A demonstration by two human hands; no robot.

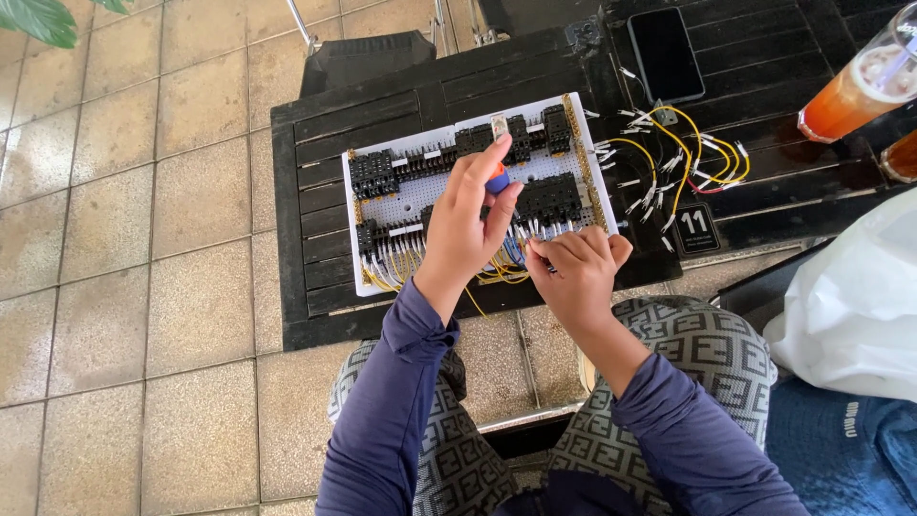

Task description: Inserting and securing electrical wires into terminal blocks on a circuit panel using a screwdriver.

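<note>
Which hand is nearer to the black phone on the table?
Right. The right hand is below the phone, at the white board's lower right edge. The left hand is farther left, over the board's middle, holding a screwdriver.

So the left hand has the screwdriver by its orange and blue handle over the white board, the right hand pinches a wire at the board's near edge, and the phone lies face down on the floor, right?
Not quite: the head view shows the phone lying on the dark slatted table, not the floor. The rest holds: the left hand grips the orange and blue screwdriver handle over the white board, and the right hand pinches a wire at its near edge.
</note>
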